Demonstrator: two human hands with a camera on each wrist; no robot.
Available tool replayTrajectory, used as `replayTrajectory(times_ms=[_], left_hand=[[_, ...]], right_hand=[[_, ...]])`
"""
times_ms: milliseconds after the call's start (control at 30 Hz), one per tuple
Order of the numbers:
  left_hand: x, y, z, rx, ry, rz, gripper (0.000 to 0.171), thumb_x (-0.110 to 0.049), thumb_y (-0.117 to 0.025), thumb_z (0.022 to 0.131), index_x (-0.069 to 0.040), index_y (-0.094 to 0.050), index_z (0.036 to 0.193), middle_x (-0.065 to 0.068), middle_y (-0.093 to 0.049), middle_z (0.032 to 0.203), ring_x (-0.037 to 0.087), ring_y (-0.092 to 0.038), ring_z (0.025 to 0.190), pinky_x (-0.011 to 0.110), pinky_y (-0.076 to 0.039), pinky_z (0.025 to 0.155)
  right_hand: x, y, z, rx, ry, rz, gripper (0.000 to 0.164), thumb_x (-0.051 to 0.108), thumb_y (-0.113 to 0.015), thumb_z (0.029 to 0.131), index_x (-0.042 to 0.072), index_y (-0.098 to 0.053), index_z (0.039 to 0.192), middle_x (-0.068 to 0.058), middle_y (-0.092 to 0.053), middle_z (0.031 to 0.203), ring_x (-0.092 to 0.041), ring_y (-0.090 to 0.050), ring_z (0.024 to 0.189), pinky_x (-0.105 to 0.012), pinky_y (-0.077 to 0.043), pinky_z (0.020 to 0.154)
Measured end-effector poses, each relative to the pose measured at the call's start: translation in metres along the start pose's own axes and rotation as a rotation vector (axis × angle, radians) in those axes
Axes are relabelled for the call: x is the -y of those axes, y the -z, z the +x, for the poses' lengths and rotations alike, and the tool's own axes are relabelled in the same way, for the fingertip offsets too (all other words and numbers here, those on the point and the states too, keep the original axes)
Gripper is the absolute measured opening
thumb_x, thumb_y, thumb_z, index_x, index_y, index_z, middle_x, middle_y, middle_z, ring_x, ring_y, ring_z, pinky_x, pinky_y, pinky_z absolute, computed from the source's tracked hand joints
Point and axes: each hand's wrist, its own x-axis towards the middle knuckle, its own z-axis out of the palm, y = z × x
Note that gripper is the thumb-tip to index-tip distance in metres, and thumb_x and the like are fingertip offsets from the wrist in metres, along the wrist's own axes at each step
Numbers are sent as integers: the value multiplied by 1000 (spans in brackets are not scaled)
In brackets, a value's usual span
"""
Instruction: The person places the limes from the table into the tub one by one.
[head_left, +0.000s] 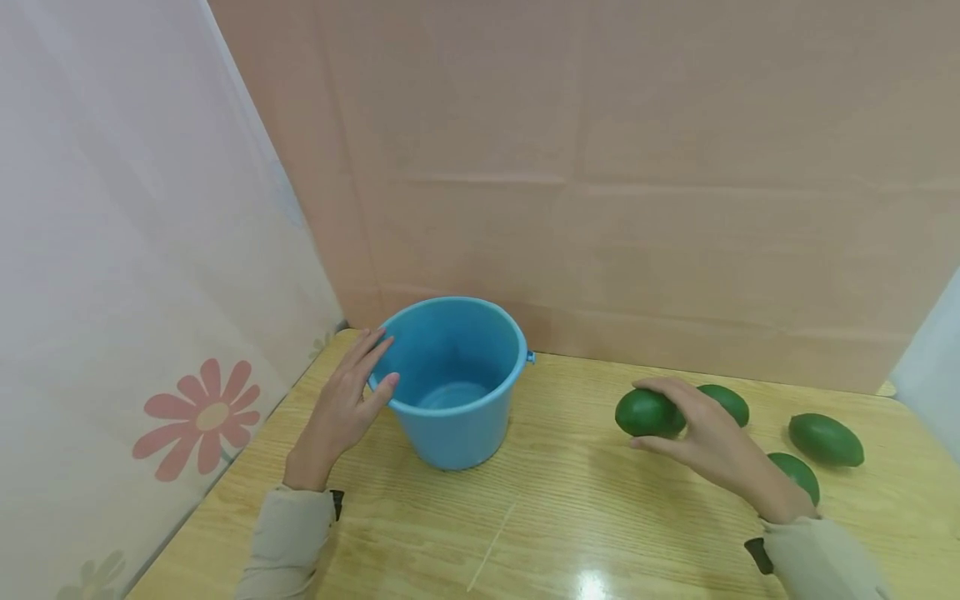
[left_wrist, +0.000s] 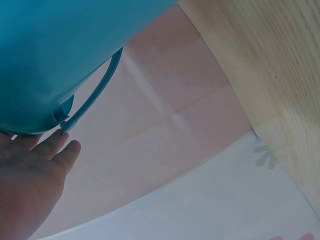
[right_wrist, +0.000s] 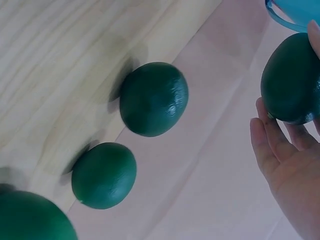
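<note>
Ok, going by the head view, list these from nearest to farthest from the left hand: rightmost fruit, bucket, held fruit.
1. Bucket: right at the left hand, by its fingers.
2. Held fruit: off to the right, in the right hand.
3. Rightmost fruit: farthest right, on the table.

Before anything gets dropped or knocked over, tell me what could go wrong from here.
The held green fruit looks smooth and glossy, so it could slip from the right hand.

The left hand is at just one side of the rim, so the blue bucket might shift if bumped on the other.

The green fruit beside the right wrist is rounded and may roll if the forearm brushes it.
</note>
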Motion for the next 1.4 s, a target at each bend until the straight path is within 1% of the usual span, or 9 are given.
replayTrajectory(times_ms=[67, 233, 300, 467, 567, 767, 1100, 1267, 1400], left_hand=[[1, 0, 0, 1, -3, -2, 54, -36, -46, 93, -13, -36, 141, 5, -26, 151, 25, -12, 143, 60, -24, 105], [3, 1, 0, 13, -15, -13, 55, -36, -46, 94, -13, -35, 142, 4, -24, 152, 25, -11, 143, 60, -23, 106], [3, 1, 1, 21, -18, -20, 55, -36, -46, 94, -13, -33, 142, 4, -24, 152, 25, -10, 143, 61, -23, 105], [4, 1, 1, 35, -31, -40, 55, -34, -45, 94, -11, -32, 143, 6, -24, 152, 26, -11, 143, 61, -22, 106], [5, 2, 1, 39, -46, -52, 53, -29, -46, 94, -11, -32, 143, 6, -23, 152, 27, -11, 143, 60, -22, 107], [7, 1, 1, 48, -61, -82, 53, -22, -47, 94, -11, -31, 143, 7, -23, 152, 28, -11, 143, 60, -21, 107], [5, 0, 2, 44, -58, -97, 52, -25, -45, 95, -13, -31, 143, 6, -22, 152, 28, -10, 143, 61, -20, 106], [5, 1, 2, 48, -54, -101, 52, -22, -46, 94, -13, -31, 143, 5, -22, 152, 25, -8, 143, 61, -20, 107], [4, 2, 1, 51, -56, -102, 52, -23, -46, 94, -11, -32, 143, 6, -23, 152, 28, -9, 143, 62, -20, 106]], right_hand=[[2, 0, 3, 7, -3, 10, 70, 40, -78, 66, 19, -50, 126, 3, -55, 120, -14, -59, 95, -27, -51, 71], [4, 0, 9, 11, -2, 15, 71, 39, -79, 65, 20, -50, 126, -1, -54, 124, -21, -57, 103, -34, -50, 73], [6, 0, 11, 16, -9, 15, 70, 40, -79, 65, 21, -50, 126, -1, -53, 124, -21, -57, 103, -36, -50, 72], [9, 1, 13, 32, -16, 3, 71, 44, -77, 66, 19, -50, 126, 0, -53, 123, -17, -58, 98, -34, -50, 71], [10, 1, 14, 37, -15, 7, 71, 45, -77, 66, 19, -49, 127, -1, -52, 125, -18, -57, 101, -35, -50, 73], [12, -1, 16, 39, -12, 24, 71, 45, -76, 67, 19, -49, 127, 1, -53, 124, -16, -56, 99, -34, -50, 73], [20, -3, 26, -8, 9, 36, 72, 43, -78, 65, 24, -49, 128, 6, -52, 123, -10, -56, 99, -31, -50, 73], [27, -2, 33, -30, 33, 44, 72, 39, -81, 64, 22, -50, 126, 6, -54, 122, -7, -57, 98, -30, -51, 73], [32, -2, 40, -32, 51, 54, 70, 37, -81, 64, 23, -50, 125, 8, -54, 120, -5, -56, 98, -28, -50, 74]])
